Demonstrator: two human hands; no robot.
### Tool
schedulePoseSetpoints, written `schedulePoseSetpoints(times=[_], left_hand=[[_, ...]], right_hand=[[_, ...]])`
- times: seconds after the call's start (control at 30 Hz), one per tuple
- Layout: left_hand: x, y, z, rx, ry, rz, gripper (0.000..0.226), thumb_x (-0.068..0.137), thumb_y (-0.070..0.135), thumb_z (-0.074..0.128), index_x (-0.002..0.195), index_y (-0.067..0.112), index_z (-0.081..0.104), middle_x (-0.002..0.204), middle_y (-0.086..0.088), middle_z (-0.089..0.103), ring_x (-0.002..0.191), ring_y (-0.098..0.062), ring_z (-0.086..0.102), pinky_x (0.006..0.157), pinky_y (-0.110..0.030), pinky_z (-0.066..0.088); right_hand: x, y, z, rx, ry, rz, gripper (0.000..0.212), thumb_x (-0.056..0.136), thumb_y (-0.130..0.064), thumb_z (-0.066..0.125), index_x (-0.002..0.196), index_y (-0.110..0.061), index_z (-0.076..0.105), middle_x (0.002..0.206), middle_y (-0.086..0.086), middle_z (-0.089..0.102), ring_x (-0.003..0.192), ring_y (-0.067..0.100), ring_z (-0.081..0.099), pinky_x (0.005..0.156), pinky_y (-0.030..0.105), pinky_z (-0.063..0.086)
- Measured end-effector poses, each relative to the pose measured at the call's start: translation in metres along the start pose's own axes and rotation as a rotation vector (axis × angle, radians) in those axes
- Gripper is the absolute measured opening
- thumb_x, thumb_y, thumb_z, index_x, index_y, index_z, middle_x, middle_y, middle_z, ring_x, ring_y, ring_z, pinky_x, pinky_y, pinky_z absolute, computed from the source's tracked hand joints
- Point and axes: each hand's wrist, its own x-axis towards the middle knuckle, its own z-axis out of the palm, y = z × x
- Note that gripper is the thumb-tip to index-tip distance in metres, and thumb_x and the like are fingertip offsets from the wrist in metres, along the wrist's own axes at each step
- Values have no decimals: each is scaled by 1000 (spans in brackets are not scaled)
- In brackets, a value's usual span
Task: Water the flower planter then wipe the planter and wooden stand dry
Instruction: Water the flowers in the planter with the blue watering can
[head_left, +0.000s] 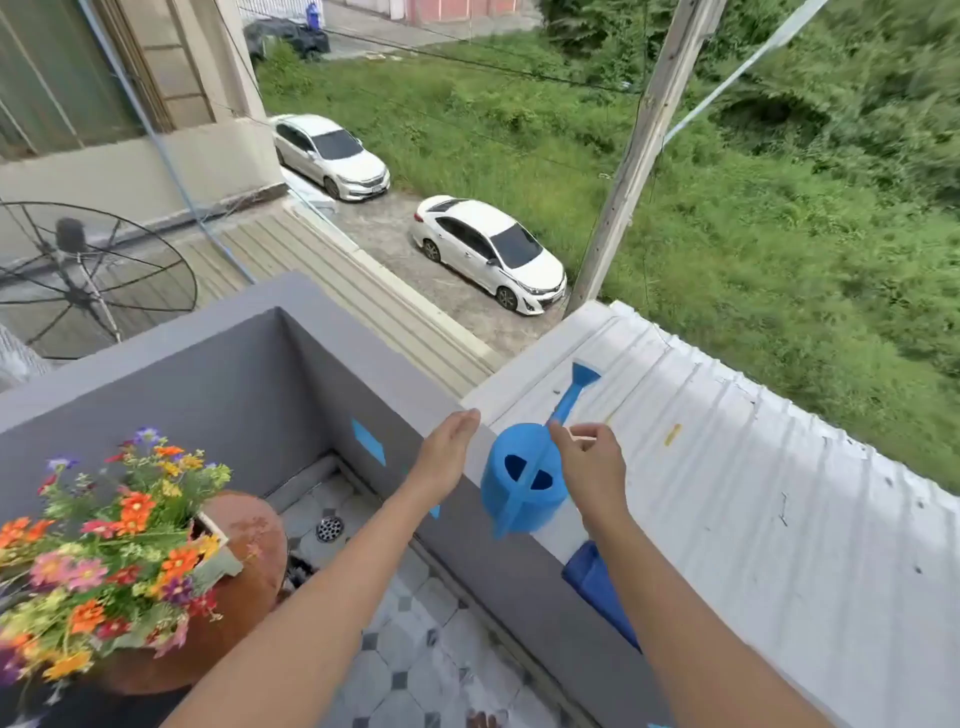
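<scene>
While the blue watering can (524, 480) sits on top of the grey balcony wall (363, 415), spout pointing out over the white corrugated roof (727, 493), we reach for it with both hands. Our right hand (589, 467) hovers at the spout's base, fingers loosely curled and holding nothing; our left hand (447, 457) is flat and open just beside the can, likely to steady it. A blue cloth (597, 582) lies on the wall nearer us. The flower planter (104, 561) waits at the balcony's lower left, well apart.

Blue watering can (522, 480), blue cloth (597, 582), grey wall (208, 395), orange, pink, purple flowers (104, 551), two white cars (488, 254).
</scene>
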Motion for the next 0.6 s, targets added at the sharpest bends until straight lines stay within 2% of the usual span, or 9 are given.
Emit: schedulePoseSetpoints(times=[0.07,0.13,0.2,0.3,0.33,0.4,0.47,0.53,0.6], left_hand=[[19,-9,21,-33,2,-69,53,97,59,36,136,27,51,131,14,51,121,-5,43,102,-27,30],[29,-20,36,-56,-14,-101,48,96,58,38,132,31,53,129,16,53,121,-5,47,103,-28,33],[45,-26,57,-71,-2,-134,38,94,58,42,119,35,59,122,14,61,118,-9,54,105,-33,39],[60,-42,77,-121,18,-163,20,89,56,49,97,44,63,102,8,68,96,-18,62,96,-47,47],[60,-41,81,-129,43,-166,16,90,53,50,93,44,63,97,5,68,91,-19,61,92,-46,49],[57,-38,84,-141,84,-157,14,94,47,49,92,43,63,94,6,67,88,-19,61,85,-39,50],[52,-34,86,-134,112,-157,17,97,46,46,97,40,62,98,8,66,91,-14,62,84,-31,48],[47,-36,88,-115,141,-157,28,98,49,43,109,31,62,100,5,66,90,-14,61,82,-30,49],[38,-36,86,-119,202,-154,38,96,51,42,112,24,63,89,3,64,80,-16,58,73,-31,48]], right_hand=[[15,14,4,57,-32,147,47,87,-59,66,105,-16,62,94,2,71,84,19,71,76,38,59],[20,25,11,129,-100,213,46,90,-56,63,98,-12,67,87,7,76,77,22,74,79,39,62],[29,26,17,164,-155,230,40,97,-50,58,93,-12,68,86,9,77,78,24,75,81,39,62],[38,20,24,218,-205,250,32,103,-35,51,87,-11,64,79,8,73,74,26,73,83,41,61],[40,21,25,210,-218,254,30,104,-32,49,87,-11,62,75,8,70,70,24,70,81,40,61],[43,20,24,206,-247,243,27,105,-28,45,90,-11,59,73,6,66,64,20,66,78,38,58],[47,20,22,193,-277,240,25,105,-28,44,93,-12,58,73,4,63,60,17,64,75,37,57],[48,18,23,174,-309,233,25,106,-29,43,93,-12,56,71,3,60,58,15,62,68,32,54],[46,14,25,144,-361,207,27,106,-30,42,91,-12,54,69,3,58,55,14,60,62,29,52]])
